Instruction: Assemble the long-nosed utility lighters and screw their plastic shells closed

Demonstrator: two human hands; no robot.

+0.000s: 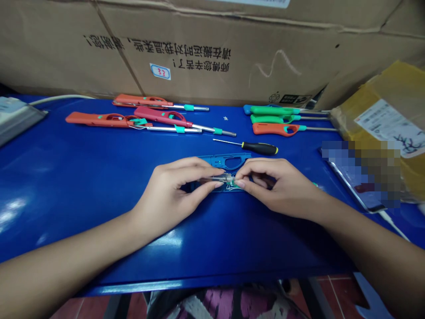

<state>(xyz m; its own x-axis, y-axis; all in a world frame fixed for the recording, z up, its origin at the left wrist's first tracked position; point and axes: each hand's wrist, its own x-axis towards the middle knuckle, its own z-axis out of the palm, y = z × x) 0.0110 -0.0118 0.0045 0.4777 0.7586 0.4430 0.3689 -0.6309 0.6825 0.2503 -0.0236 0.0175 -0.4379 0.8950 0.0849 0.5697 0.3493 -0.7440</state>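
My left hand [187, 184] pinches a clear lighter fuel tank [215, 178] between thumb and fingertips, above the middle of the table. At the tank's right end, my right hand [270, 181] has its thumb and finger pressed together at a small green part [237, 182] with thin white wires. Whether that part is firmly gripped is hard to see. Beneath and behind the hands lie the blue casing halves [212, 160] of a long-nosed lighter, partly covered by my fingers. Behind them rests a black-and-yellow screwdriver [260, 147], its shaft pointing left.
Several orange and red lighters [99, 119] lie at the back left. At the back right are green, blue and orange lighters [272, 128]. A large cardboard box [199, 53] stands along the far edge. A phone [361, 186] leans at the right by a taped parcel [375, 110].
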